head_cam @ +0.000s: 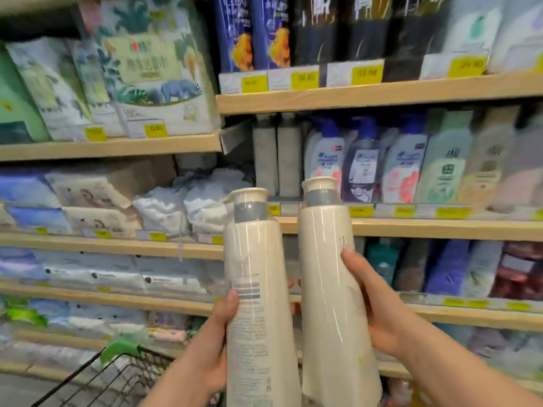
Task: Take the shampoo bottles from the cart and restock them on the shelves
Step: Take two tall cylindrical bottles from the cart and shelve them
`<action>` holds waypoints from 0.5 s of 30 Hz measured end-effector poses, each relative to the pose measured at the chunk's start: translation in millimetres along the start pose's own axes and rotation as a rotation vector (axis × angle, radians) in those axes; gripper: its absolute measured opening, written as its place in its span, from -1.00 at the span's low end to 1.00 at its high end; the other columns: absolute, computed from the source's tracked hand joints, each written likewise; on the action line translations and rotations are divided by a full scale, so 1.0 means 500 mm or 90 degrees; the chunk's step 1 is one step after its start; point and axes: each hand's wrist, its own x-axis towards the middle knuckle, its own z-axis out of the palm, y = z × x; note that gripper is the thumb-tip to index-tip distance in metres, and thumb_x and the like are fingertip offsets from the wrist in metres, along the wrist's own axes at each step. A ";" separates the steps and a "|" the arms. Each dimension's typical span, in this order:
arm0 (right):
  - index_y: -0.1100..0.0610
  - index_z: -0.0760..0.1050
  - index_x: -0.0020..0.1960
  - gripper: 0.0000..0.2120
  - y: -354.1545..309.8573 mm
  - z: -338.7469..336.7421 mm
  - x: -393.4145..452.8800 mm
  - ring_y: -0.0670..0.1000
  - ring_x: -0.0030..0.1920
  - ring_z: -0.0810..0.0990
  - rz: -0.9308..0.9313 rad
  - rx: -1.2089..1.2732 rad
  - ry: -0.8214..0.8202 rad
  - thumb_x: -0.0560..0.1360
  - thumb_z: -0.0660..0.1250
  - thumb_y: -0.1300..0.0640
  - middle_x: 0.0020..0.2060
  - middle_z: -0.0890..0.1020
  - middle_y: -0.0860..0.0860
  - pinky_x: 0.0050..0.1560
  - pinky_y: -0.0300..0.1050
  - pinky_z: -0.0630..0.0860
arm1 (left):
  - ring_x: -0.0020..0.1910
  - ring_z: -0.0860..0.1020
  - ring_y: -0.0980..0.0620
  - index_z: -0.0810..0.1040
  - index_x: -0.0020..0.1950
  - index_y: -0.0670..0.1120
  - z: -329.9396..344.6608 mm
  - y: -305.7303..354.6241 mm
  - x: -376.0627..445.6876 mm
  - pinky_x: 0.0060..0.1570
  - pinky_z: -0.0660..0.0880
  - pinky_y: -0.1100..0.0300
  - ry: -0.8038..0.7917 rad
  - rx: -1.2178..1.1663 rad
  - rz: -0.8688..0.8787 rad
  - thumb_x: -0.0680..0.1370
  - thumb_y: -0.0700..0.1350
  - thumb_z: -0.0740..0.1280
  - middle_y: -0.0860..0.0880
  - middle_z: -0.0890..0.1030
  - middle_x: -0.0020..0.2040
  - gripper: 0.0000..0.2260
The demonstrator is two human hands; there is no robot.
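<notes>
bottles stand upright side by side before the shelves [382, 96], one in each hand. left hand [216, 345] is wrapped around the left bottle [258, 304], right hand [379, 304] around the right bottle [326, 289]. cart [111, 374] sits at lower left, contents hidden. shelves hold shampoo and tissue packs [155, 83].

You face pale wooden shelving [382, 96] in several tiers, edged with yellow price tags [367, 72]; tissue packs [152, 83] fill the left bay. Frame blurred throughout.
</notes>
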 end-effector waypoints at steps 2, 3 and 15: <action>0.13 0.66 -0.27 -0.43 -0.056 -0.025 0.006 0.07 -0.41 0.66 -0.047 -0.026 -0.019 -0.19 0.62 -0.14 -0.37 0.68 0.13 -0.46 -0.13 0.58 | 0.03 0.61 -0.12 0.64 0.04 -0.13 0.012 -0.012 0.056 0.31 0.29 -0.19 -0.056 -0.008 0.013 -0.19 0.12 0.64 -0.17 0.63 0.10 -0.17; 0.13 0.62 -0.19 -0.45 -0.080 -0.033 0.010 0.07 -0.41 0.66 -0.061 -0.045 -0.011 -0.08 0.61 -0.13 -0.38 0.68 0.13 -0.45 -0.12 0.59 | 0.09 0.58 -0.11 0.62 0.10 -0.11 0.020 -0.016 0.079 0.39 0.16 -0.20 -0.070 -0.009 0.015 -0.12 0.14 0.63 -0.15 0.59 0.17 -0.18; 0.07 0.44 0.11 -0.44 -0.179 -0.097 0.189 0.11 -0.14 0.66 -0.181 -0.169 0.077 0.17 0.55 0.04 -0.10 0.68 0.10 -0.14 0.01 0.62 | 0.45 0.18 -0.06 0.10 0.47 -0.16 -0.004 -0.001 0.243 0.46 -0.01 0.01 -0.064 -0.091 0.139 0.55 0.10 0.16 -0.12 0.16 0.49 -0.41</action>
